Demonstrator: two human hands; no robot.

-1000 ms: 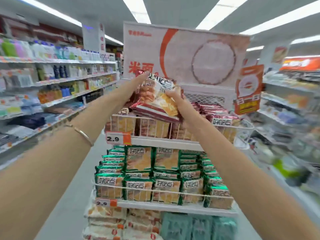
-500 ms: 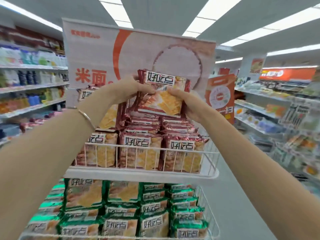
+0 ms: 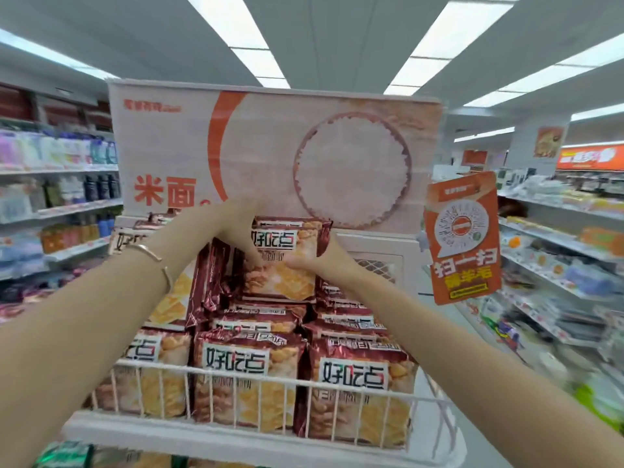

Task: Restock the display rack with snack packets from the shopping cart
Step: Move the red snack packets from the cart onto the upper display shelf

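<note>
A red snack packet [image 3: 282,265] stands upright at the back of the top shelf of the white wire display rack [image 3: 256,376]. My left hand [image 3: 236,228] grips its upper left edge. My right hand [image 3: 320,261] holds its right side. Below and in front of it, several red packets [image 3: 236,373] of the same kind fill the shelf in rows behind the wire front. Green packets [image 3: 64,457] show on the shelf below. The shopping cart is out of view.
A large header sign [image 3: 277,157] with a rice bowl picture stands right behind the top shelf. An orange hanging tag [image 3: 462,238] sticks out at the rack's right side. Store shelves [image 3: 57,204] line the aisle on the left and shelves [image 3: 557,251] on the right.
Both hands have carried the red packet lower and further back onto the top shelf. The view has come closer to the rack, so the top shelf fills the frame.
</note>
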